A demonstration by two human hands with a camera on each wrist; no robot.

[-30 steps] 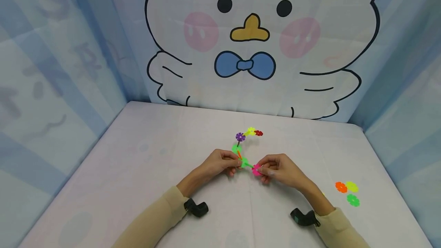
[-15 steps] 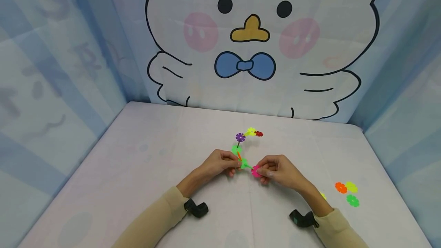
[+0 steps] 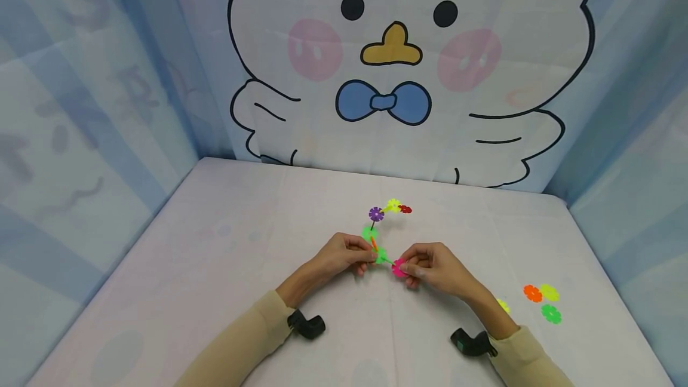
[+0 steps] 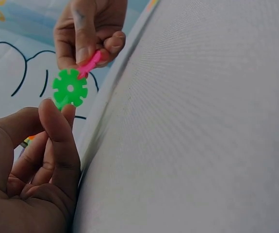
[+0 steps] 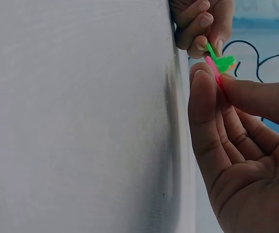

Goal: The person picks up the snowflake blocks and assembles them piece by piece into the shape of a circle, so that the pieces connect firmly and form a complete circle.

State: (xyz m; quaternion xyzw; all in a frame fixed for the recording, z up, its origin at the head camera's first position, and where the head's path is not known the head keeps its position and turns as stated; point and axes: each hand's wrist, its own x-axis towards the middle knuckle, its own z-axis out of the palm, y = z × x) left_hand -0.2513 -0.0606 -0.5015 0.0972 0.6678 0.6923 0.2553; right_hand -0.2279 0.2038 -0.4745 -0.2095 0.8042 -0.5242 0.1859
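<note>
A curved chain of notched plastic snowflake discs stretches away from my hands in the head view. It runs from a dark red disc through yellow, purple, green and orange pieces to the near end. My left hand pinches the chain at a green piece. A green disc faces the left wrist camera, its rim meeting a pink disc seen edge-on. Between thumb and forefinger, my right hand pinches that pink disc. Fingers partly hide the joint.
Loose orange, yellow and green discs lie to the right on the white tabletop. Another yellow disc is partly covered by my right forearm. A printed curtain stands behind the table.
My right hand has shifted very slightly down and left with the pink disc. The yellow disc by my right forearm shows more. My left hand stays nearly still.
</note>
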